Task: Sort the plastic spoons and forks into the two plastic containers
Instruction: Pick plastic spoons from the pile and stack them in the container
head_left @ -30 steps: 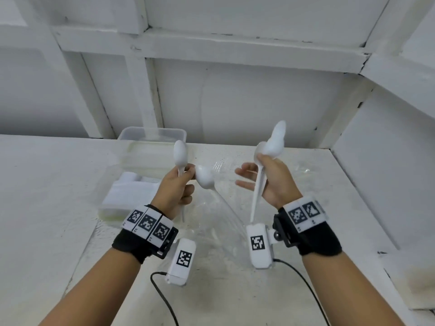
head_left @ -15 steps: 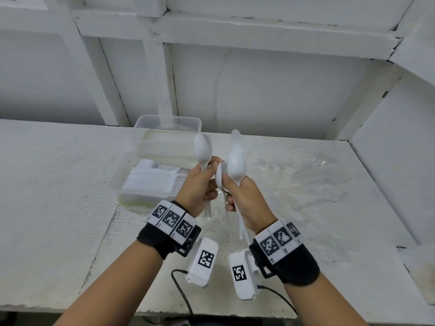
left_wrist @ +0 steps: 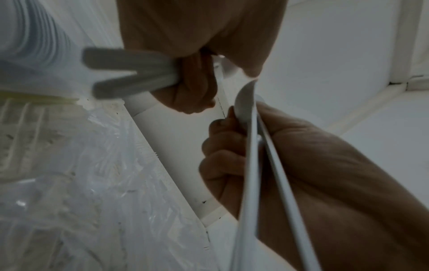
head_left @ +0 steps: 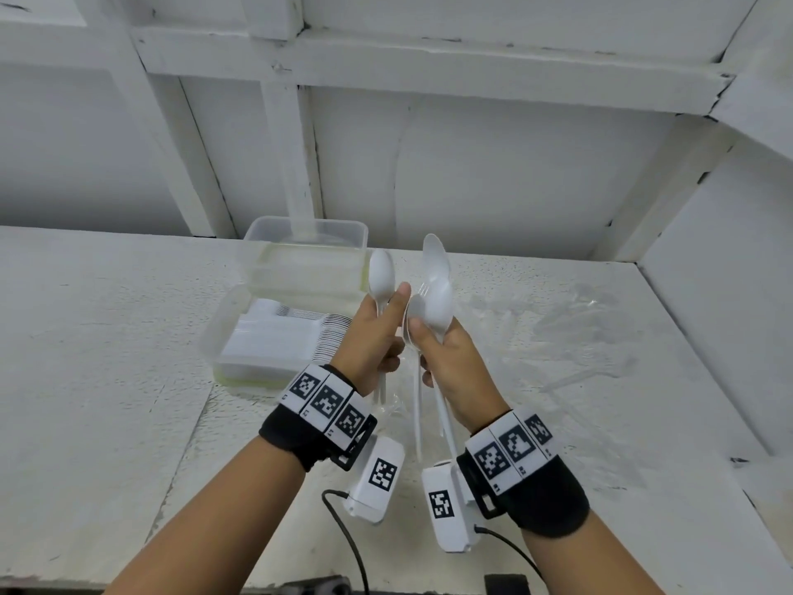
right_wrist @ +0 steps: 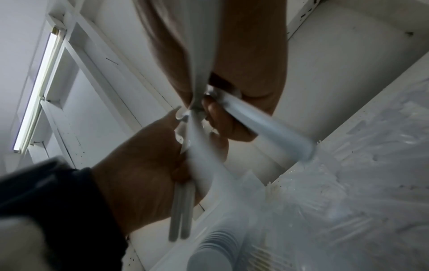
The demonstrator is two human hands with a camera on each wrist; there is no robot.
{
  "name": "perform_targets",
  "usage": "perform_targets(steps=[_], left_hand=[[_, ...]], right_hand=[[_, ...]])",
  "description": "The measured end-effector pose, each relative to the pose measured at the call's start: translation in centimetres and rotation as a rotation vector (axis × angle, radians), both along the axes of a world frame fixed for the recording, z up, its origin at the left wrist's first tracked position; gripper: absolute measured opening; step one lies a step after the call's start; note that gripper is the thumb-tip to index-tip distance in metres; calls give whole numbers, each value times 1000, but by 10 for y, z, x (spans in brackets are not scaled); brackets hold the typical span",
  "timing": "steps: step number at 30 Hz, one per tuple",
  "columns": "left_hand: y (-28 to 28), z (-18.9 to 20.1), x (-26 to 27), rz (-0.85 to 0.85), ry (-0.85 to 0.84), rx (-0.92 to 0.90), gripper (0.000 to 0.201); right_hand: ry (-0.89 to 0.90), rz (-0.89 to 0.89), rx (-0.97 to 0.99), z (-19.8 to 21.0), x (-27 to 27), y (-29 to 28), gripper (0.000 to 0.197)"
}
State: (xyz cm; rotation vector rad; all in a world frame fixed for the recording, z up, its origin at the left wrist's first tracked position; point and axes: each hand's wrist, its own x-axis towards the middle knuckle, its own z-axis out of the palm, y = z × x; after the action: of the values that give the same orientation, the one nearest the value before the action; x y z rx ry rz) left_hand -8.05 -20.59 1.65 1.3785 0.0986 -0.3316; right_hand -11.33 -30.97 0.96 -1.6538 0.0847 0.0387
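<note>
My left hand (head_left: 388,332) grips the handles of white plastic spoons (head_left: 382,274), bowls up; two handle ends (left_wrist: 130,73) stick out below its fist. Right beside it, my right hand (head_left: 429,350) holds a bundle of several white spoons (head_left: 440,311) upright, their long handles (head_left: 418,418) hanging below the palm. The hands almost touch, above the table's middle. Two clear plastic containers stand behind and to the left: the far one (head_left: 307,227) looks empty, the near one (head_left: 223,332) holds a stack of white cutlery.
A crumpled clear plastic bag (head_left: 579,337) with more white cutlery lies on the white table (head_left: 107,337) to the right of my hands. White walls and beams close off the back and right side. Cables hang from both wrist cameras.
My hands were apart a second ago; the right one has swung left with its spoons and now sits against the left hand. Both hands keep their hold.
</note>
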Motion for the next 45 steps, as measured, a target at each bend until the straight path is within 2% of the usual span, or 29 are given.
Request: perform_targets(steps=[2, 4, 7, 11, 16, 22, 25, 29, 33, 36, 39, 42, 45], left_hand=[[1, 0, 2, -3, 37, 9, 54], [3, 0, 4, 5, 87, -40, 63], [6, 0, 6, 4, 54, 41, 52], [5, -5, 7, 10, -123, 243, 24], [4, -13, 8, 52, -341, 345, 12], [5, -21, 6, 60, -562, 595, 14], [4, -23, 5, 64, -622, 646, 19], [2, -22, 3, 38, -571, 538, 26], [-5, -18, -2, 49, -451, 365, 21], [-9, -15, -2, 71, -407, 303, 29], [-11, -10, -3, 48, -301, 206, 28], [-9, -6, -2, 3, -162, 58, 26], [-4, -6, 1, -66, -76, -36, 23]], right_hand=[[-24, -36, 12, 3, 2, -5, 22], [-43, -75, 21, 6, 5, -10, 20], [-55, -107, 58, 11, 9, -13, 20], [-74, -131, 49, 11, 15, -7, 23], [-57, -193, -6, 2, 23, -3, 27], [-38, -216, -16, 0, 26, -3, 27], [-34, -231, -16, -2, 27, -2, 27], [-26, -252, -12, -7, 29, -3, 28], [-22, -290, -8, -11, 31, -2, 30], [-45, -352, 19, -9, 31, 1, 29], [-49, -395, 37, -8, 31, 4, 23], [-68, -392, 32, -8, 33, 3, 4], [-101, -397, 13, -7, 33, 0, 9]])
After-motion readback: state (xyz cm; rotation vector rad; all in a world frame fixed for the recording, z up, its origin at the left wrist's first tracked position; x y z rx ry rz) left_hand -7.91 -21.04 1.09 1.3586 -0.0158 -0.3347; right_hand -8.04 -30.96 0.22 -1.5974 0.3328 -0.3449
